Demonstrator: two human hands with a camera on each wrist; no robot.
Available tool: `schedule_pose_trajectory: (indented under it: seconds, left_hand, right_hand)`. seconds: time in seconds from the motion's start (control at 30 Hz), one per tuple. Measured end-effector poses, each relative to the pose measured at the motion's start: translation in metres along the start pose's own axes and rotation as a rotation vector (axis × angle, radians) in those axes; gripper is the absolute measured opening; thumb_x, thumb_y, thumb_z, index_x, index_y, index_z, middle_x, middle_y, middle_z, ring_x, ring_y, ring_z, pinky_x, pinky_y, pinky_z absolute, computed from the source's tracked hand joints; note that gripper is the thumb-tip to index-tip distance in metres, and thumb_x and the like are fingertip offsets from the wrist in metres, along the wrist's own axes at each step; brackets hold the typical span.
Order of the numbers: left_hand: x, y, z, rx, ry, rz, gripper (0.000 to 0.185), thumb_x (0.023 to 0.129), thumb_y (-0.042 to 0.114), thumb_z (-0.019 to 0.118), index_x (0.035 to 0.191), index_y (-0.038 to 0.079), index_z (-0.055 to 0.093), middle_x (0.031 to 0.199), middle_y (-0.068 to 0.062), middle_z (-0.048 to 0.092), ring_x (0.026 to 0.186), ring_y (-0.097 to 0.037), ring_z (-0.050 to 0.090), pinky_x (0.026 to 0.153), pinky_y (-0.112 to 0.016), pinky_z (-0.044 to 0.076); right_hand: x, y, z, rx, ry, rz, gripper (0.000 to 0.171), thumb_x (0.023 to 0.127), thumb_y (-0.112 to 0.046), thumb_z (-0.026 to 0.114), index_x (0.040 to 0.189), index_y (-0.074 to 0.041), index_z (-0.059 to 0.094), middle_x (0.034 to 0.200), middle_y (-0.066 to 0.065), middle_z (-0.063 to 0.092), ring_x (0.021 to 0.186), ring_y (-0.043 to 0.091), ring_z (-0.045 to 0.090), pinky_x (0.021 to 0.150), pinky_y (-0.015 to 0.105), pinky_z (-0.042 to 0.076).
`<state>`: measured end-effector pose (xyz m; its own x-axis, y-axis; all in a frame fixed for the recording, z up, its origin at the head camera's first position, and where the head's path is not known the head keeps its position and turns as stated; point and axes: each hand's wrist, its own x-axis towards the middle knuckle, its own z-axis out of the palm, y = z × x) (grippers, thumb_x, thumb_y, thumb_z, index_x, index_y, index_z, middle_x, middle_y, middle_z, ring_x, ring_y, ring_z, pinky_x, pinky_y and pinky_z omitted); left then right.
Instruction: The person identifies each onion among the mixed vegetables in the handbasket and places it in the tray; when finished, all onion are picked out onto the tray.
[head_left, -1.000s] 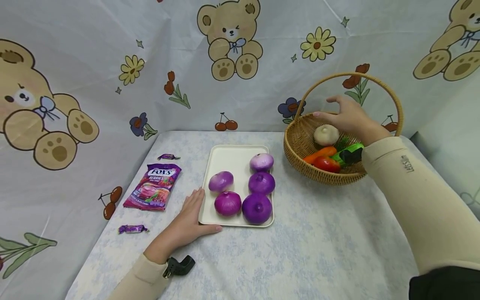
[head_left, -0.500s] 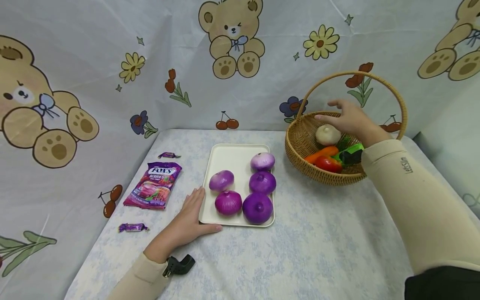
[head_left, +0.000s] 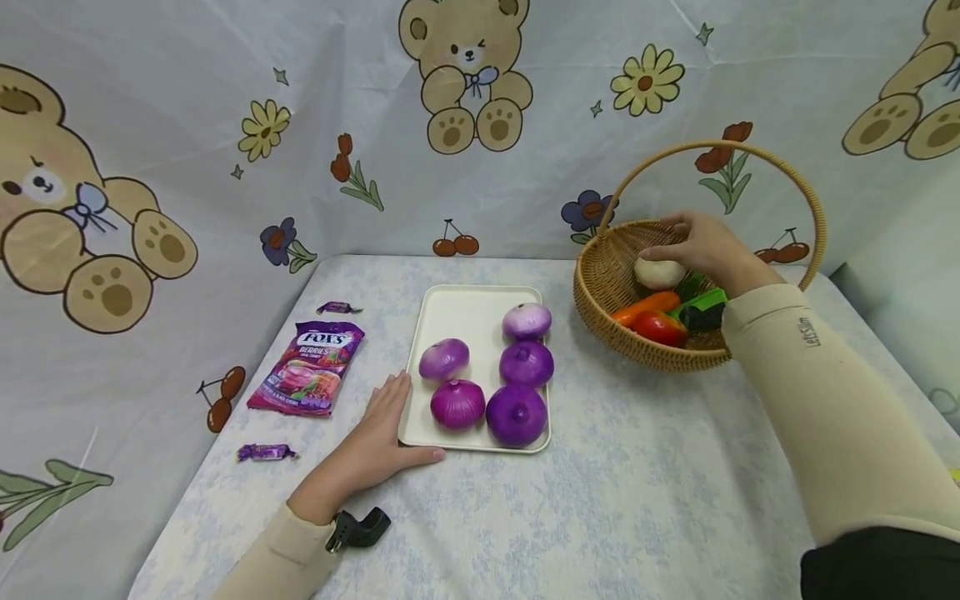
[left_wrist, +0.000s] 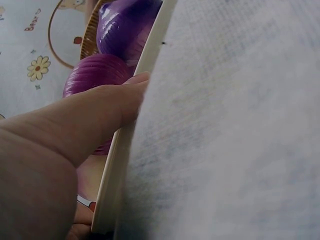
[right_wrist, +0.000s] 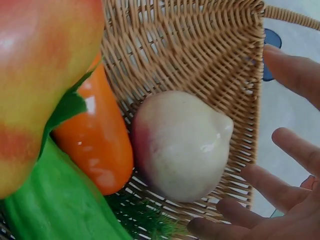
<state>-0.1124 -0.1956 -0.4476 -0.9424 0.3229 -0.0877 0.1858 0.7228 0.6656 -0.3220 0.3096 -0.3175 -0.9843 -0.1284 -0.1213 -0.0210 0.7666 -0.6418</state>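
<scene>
White onion: a pale, rounded white onion (head_left: 658, 272) (right_wrist: 181, 145) lies inside the woven wicker basket with a hoop handle (head_left: 600, 292) (right_wrist: 200, 50), at the far right of the table.
Left hand (head_left: 382, 437): nearest the viewer; flat on the pale blue patterned tablecloth (head_left: 600, 500), fingers straight, thumb (left_wrist: 115, 105) against the near left corner of the cream rectangular tray (head_left: 457, 312) (left_wrist: 150, 55).
Tray load: five purple onions (head_left: 516, 414); the wrist view shows two (left_wrist: 95, 75) just past the thumb.
Candy: a purple sweets bag (head_left: 307, 369) left of the tray, with two purple wrapped sweets (head_left: 264, 452) nearby.
Right hand (head_left: 708, 246): over the basket, fingers (right_wrist: 265, 190) spread and slightly bent around the white onion; whether they touch it cannot be told.
Basket contents: orange carrot (head_left: 636, 307) (right_wrist: 97, 145), red tomato (head_left: 660, 327), green vegetable (head_left: 693, 302) (right_wrist: 50, 205) beside the white onion.
Backdrop: bear-and-flower printed cloth (head_left: 225, 125) behind the table.
</scene>
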Motion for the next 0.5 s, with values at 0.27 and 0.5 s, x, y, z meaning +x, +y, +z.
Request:
schedule_pose_trajectory:
  seconds: [0.27,0.5]
  left_hand:
    - [-0.0001,-0.0015,-0.0004,0.0,0.005,0.002,0.132,0.08,0.064,0.086,0.168,-0.001,0.01,0.174,-0.017,0.008,0.159,-0.032,-0.005,0.126,-0.052,-0.002]
    - [-0.0002,-0.0007,-0.0002,-0.001,0.002,-0.002,0.133,0.08,0.063,0.086,0.168,0.0,0.009,0.174,-0.016,0.006,0.159,-0.031,-0.006,0.126,-0.051,-0.002]
  right_hand:
    - [0.0058,0.0069,0.0008,-0.03,-0.038,0.025,0.085,0.099,-0.032,0.078,0.16,0.006,0.032,0.156,0.04,0.033,0.135,0.058,0.037,0.107,0.071,0.038]
    - [0.0062,0.0108,0.004,-0.019,-0.088,0.075,0.085,0.099,-0.027,0.078,0.162,0.003,0.03,0.159,0.038,0.032,0.133,0.055,0.04,0.105,0.074,0.039]
